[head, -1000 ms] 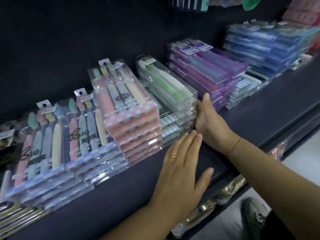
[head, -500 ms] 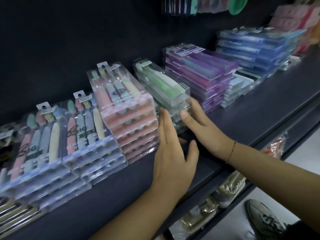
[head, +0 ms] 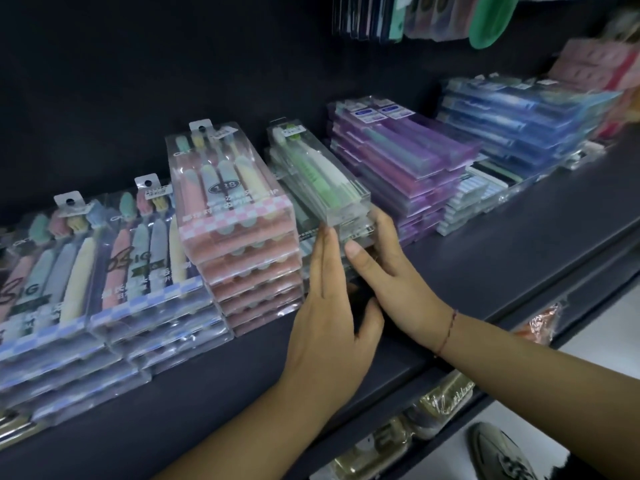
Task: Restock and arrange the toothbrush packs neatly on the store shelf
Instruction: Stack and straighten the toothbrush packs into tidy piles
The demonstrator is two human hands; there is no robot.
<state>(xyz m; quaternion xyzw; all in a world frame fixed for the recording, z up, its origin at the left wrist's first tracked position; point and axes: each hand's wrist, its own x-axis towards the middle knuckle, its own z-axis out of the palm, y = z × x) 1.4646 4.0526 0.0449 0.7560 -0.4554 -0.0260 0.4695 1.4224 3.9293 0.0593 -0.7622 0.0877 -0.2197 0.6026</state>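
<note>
Dark store shelf, toothbrush packs lined up in stacks along the back wall. Landmark: the clear green-and-white toothbrush pack stack, mid-row, top pack tilted up toward the wall.

Left hand: flat, fingers straight and together, tips pressed on the front edge of that stack, thumb spread out to the side. Grasps nothing.

Right hand: fingers laid fairly straight along the stack's right front corner, thumb across its front face. Touching it, not clenched. Red thread bracelet on that wrist.

Just left of the stack, touching or nearly so: taller pink-checkered toothbrush pack stack. Further left: two lower stacks of blue-checkered "BIG" toothbrush packs, side by side.

Just right of the stack: purple toothbrush pack stack, with pale blue striped packs low beside it. Further right: blue toothbrush pack stack, blurred.

Above and right of the stack: hanging packaged goods, can't make out what. Below it, under the shelf edge: gold-wrapped items on a lower level, and a shoe on the floor.
</note>
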